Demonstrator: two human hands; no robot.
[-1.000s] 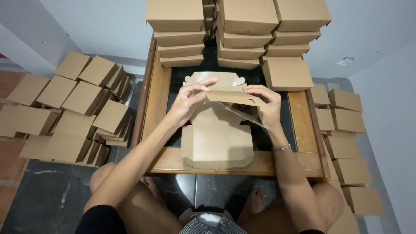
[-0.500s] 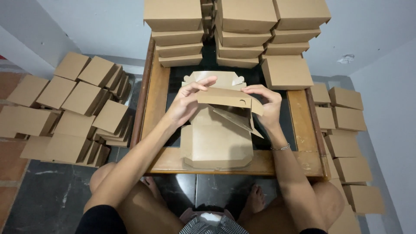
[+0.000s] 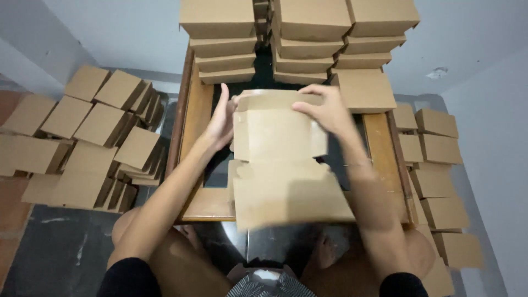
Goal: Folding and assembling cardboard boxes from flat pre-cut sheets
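A brown cardboard box [image 3: 278,159], partly folded, stands over a low wooden table [image 3: 201,115] with a dark top. Its lid panel is raised upright and its front flap hangs toward me, blurred. My left hand [image 3: 223,118] presses against the box's left side. My right hand [image 3: 324,110] grips the top right edge of the raised panel, fingers curled over it.
Stacks of finished brown boxes [image 3: 300,33] fill the table's far end. One closed box [image 3: 363,91] lies at the table's right. Leaning piles of boxes [image 3: 93,132] cover the floor on the left, and more boxes [image 3: 434,165] line the floor on the right.
The box has been lifted and turned upright toward me. Both hands moved up with it, and the front flap has swung down.
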